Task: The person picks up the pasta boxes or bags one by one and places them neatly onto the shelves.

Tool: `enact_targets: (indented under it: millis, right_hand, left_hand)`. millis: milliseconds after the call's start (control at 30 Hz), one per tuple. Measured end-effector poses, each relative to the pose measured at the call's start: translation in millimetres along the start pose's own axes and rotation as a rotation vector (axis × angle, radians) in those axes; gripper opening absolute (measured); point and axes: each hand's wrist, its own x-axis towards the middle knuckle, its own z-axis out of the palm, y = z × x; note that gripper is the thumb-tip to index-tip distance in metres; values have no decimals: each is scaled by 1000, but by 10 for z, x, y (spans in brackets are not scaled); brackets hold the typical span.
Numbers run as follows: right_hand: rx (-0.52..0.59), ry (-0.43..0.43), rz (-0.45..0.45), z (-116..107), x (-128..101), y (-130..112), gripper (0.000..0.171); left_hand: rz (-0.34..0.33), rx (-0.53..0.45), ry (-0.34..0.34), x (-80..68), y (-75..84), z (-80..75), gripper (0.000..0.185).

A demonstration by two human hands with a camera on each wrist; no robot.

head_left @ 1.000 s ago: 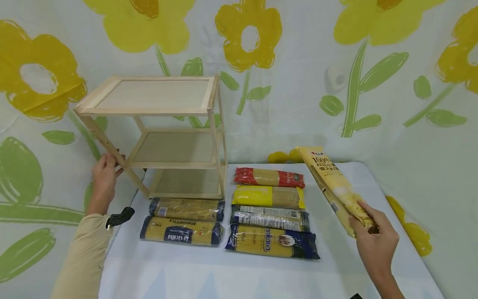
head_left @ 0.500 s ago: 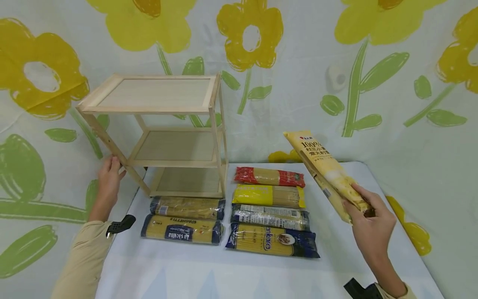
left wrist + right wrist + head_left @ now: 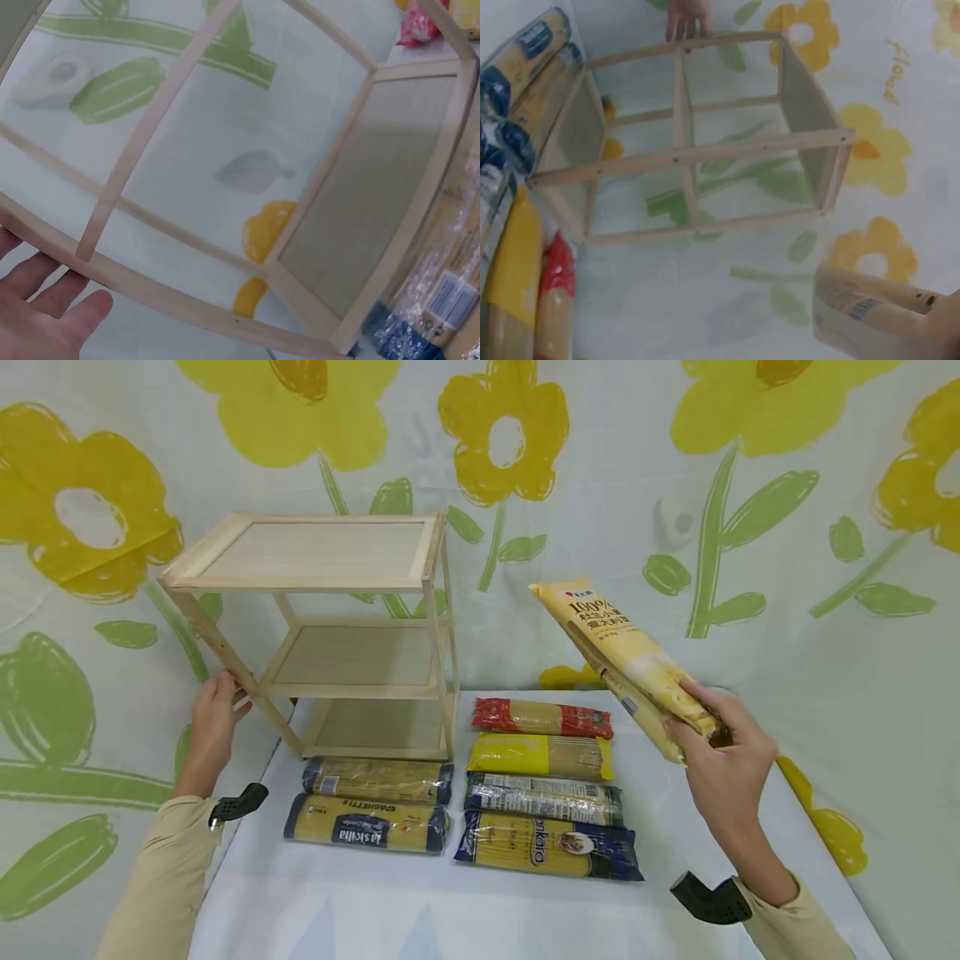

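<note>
Left hand (image 3: 212,720): fingers straight, resting flat against the slanted left leg of the wooden rack (image 3: 330,631), apparently to steady it; nothing clasped. Rack: three tiers, all shelves bare, standing at the rear left corner of the white table (image 3: 450,902), its open front facing the onlooker, its left side close to the table edge, its back near the flowered backdrop (image 3: 750,460). Before the rack, two spaghetti packets laid crosswise, one brownish (image 3: 377,779) and one blue-ended (image 3: 366,831), touching each other and just beside the rack's foot. Centre column, back to front: red packet (image 3: 542,717), yellow packet (image 3: 540,755), clear dark-ended packet (image 3: 543,797), blue packet (image 3: 549,853), each lying flat and parallel, closely stacked in a row, presumably set out for easy picking. Right hand (image 3: 722,768): fingers and thumb wrapped round the lower end of a long yellow pasta packet (image 3: 622,656), held clear of the table and tilted, its top end pointing up and left toward the rack. Open room: a bare strip of table at the front, more at the right; free air between raised packet and rack's right posts, nothing in between at shelf height
</note>
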Motion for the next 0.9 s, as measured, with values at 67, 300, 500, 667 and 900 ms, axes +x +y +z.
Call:
enact_targets:
  millis: [67,300,500,667,900]
  right_hand:
    - [31,-7,-14,62,60,-58,41]
    - [124,-17,-63,254,253,-257,38]
    - [197,-10,-94,403,421,-413,36]
    - [270,-1,-97,550,548,-551,33]
    - [309,-22,-131,762,670,-698,32]
  left_hand:
    - [-3,-9,-4,18,12,-8,29]
    - [9,-85,-27,51,-3,-37,26]
    - [24,-104,-24,79,-4,-38,25]
    - [25,-81,-15,115,-12,-42,31]
    - [13,-89,-3,126,-44,-42,34]
